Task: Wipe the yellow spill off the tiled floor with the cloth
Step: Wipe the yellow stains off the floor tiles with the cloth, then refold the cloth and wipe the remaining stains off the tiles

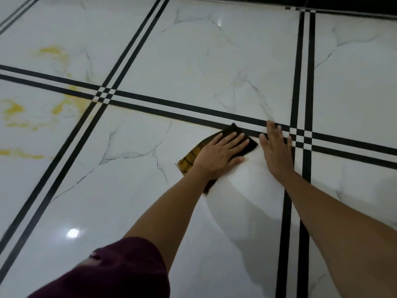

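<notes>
A dark cloth [250, 145] with a yellow checked part lies flat on the white tiled floor [193, 61], near a crossing of black tile stripes. My left hand [219, 153] presses on it with straight fingers. My right hand [276, 151] rests flat on the bare tile just right of the cloth, fingers straight and holding nothing. The yellow spill [15, 112] is smeared over the tiles at the far left, with more yellow streaks [53, 53] above it, well away from the cloth.
Black double stripes [304, 61] divide the glossy marble-look tiles. A dark wall base [343, 3] runs along the top right. My knee in dark red fabric [120, 274] is at the bottom left.
</notes>
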